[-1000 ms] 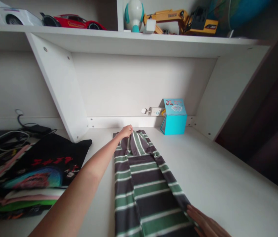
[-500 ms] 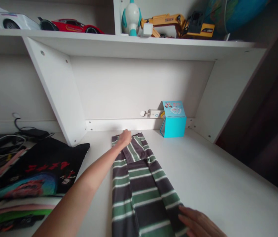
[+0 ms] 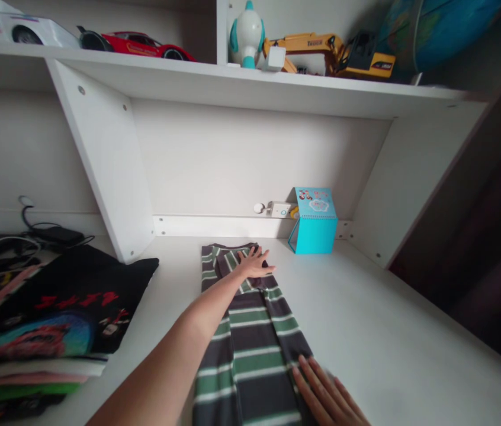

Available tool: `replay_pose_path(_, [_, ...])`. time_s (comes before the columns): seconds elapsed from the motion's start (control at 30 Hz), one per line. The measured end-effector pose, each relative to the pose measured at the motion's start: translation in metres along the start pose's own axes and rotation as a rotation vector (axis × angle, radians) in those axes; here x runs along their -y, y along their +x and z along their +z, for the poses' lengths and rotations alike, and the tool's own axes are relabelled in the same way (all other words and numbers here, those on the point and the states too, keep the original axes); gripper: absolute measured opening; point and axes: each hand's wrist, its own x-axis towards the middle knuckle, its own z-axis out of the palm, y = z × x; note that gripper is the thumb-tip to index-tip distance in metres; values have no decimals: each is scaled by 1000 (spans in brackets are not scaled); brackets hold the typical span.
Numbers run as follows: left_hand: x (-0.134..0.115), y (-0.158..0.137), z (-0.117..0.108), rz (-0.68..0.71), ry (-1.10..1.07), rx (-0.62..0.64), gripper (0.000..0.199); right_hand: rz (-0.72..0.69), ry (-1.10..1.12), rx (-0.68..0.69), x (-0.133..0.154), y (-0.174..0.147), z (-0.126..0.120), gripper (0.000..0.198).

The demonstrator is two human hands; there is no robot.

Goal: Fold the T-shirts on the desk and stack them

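Note:
A striped shirt (image 3: 257, 337) in dark grey, green and white lies folded lengthwise on the white desk. Its sides are turned inward, and a folded flap lies over its far end. My left hand (image 3: 254, 264) rests on that far end, fingers spread and palm down over the flap. Near the bottom of the view, my right hand (image 3: 328, 393) lies flat on the shirt's right edge with its fingers stretched out. The shirt's near end runs out of view, and my left forearm covers part of its left side.
To the left sits a stack of folded clothes (image 3: 55, 319), a black printed shirt on top, with a cable and black adapter (image 3: 59, 235) behind. A turquoise desk calendar (image 3: 316, 234) stands by a wall socket (image 3: 279, 209). Toys and a globe (image 3: 446, 29) fill the shelf above.
My left hand has moved right across the far end of the shirt and opened from a closed grip. My right hand has shifted left, further onto the shirt's edge. The view has tilted slightly.

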Motion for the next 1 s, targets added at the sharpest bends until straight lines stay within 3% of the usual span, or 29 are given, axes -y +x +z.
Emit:
replay_pose_path(0.1, [3, -14, -6, -78, 16, -58, 79, 24, 12, -7, 2, -1, 2, 71])
replay_pose_path(0.2, [14, -34, -4, -178, 13, 22, 90, 53, 78, -5, 3, -3, 5, 76])
replay_pose_path(0.33, [26, -54, 1, -133, 25, 31, 90, 93, 169, 31, 8, -1, -3, 78])
replay_pose_path(0.43, [31, -58, -1, -190, 29, 12, 94, 134, 217, 68, 14, -1, -14, 76])
replay_pose_path(0.57, [36, -65, -14, -312, 14, -39, 98, 138, 336, 77, 19, -11, -20, 79])
replay_pose_path(0.67, [23, -84, -34, -299, 7, -30, 95, 76, 274, 7, 23, -19, -26, 89])
replay_pose_path(0.73, [2, -115, -47, -175, 10, -26, 92, 33, 177, -35, 25, -22, -34, 94])
replay_pose_path(0.83, [-34, -199, -51, 161, 12, 56, 82, -52, 19, -118, 29, -25, -44, 91])
replay_pose_path(0.93, [-53, -300, -26, 420, 122, 117, 87, -106, -105, -202, 32, -28, -48, 79])
replay_pose_path(1.0, [-53, -350, -1, 465, 290, 6, 73, -128, -111, -186, 36, -31, -52, 70])
